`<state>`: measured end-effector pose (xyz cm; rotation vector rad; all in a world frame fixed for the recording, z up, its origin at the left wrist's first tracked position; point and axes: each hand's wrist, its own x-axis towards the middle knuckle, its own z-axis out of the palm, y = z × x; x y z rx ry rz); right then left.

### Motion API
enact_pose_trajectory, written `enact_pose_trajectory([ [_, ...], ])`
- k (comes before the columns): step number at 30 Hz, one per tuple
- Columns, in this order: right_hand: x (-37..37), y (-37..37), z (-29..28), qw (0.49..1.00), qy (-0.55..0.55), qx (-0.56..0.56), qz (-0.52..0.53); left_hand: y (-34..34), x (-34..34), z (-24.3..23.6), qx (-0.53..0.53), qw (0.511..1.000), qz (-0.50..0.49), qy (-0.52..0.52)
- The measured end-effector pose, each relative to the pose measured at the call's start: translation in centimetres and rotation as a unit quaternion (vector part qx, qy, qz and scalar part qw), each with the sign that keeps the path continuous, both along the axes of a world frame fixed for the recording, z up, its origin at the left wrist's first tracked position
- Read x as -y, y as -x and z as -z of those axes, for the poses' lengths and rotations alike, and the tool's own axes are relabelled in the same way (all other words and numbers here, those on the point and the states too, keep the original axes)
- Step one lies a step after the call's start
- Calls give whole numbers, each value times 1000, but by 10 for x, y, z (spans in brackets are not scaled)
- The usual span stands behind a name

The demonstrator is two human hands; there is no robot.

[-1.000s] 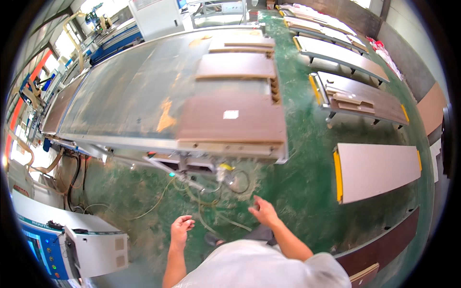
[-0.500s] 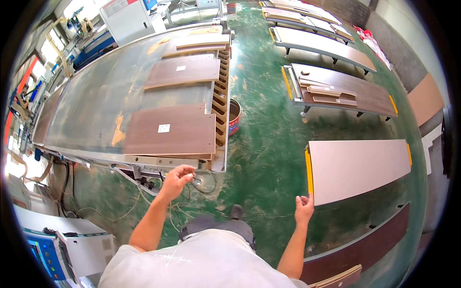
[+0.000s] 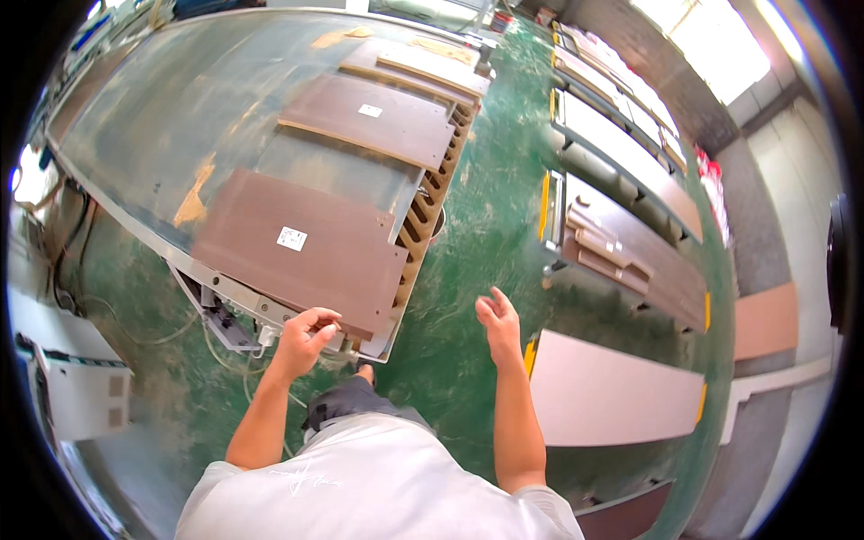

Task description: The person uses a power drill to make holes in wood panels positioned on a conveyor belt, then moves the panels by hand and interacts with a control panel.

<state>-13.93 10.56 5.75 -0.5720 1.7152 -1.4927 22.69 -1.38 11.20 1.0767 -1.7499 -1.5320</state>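
My left hand [image 3: 306, 344] is by the near edge of a large grey work table, its thumb and fingers pinched together. Whatever sits between the fingertips, if anything, is too small to make out. Close beyond that hand lies a brown panel [image 3: 261, 216] with a notched corner and a white label [image 3: 292, 238]. My right hand [image 3: 499, 322] hovers over the green floor, fingers parted and holding nothing. To its right, a pale panel [image 3: 612, 396] rests on a low stand with yellow ends.
A second labelled brown panel [image 3: 369, 120] and thin boards [image 3: 423, 72] lie farther along the work table [image 3: 135, 144]. Its right side has a slotted edge [image 3: 441, 180]. Low stands with panels [image 3: 666, 243] line the right. A white machine cabinet [image 3: 85, 396] stands at left.
The view has turned right and I am closer to the table. My right hand has moved from beside the pale panel to over the floor. My left hand stays pinched near the table edge.
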Motion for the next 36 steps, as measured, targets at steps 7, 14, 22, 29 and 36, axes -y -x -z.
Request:
enact_pose_trajectory([
  [7,223,95,8,987,-77,112,-89,19,20,8,-27,993,-113,-26],
  [14,376,123,14,970,-153,-117,-145,28,-15,-7,106,958,-265,22],
  [22,425,131,0,904,-209,344,-146,76,-109,13,32,838,-544,-30],
  [29,437,90,-61,874,-6,401,-275,88,-135,10,-19,790,-610,-47],
  [36,396,75,-53,849,107,460,-237,76,-130,1,31,838,-544,-28],
])
